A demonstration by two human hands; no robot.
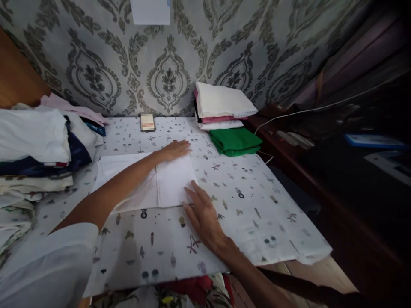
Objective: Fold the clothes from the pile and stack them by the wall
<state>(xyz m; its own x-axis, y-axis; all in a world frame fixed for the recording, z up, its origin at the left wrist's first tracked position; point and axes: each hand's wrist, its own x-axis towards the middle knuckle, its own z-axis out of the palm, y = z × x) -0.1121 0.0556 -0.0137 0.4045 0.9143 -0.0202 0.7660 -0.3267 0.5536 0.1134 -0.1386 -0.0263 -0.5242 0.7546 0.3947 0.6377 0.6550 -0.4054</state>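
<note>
A white cloth [176, 184] lies flat on the patterned white sheet [244, 218], its right part folded over in a layer. My left hand [175, 150] rests palm down on the cloth's far edge, fingers stretched toward the right. At the near right corner of the cloth is my right hand [204, 216], its fingers spread and their tips at the fold's edge. Neither hand grips anything. My left forearm crosses over the cloth and hides part of it.
Piled clothes [34, 137] stand on the left. At the back right are a folded white stack [224, 100] and a green cloth [236, 141]. A small card [147, 122] lies near the patterned wall. A pale cable [302, 110] runs along the right.
</note>
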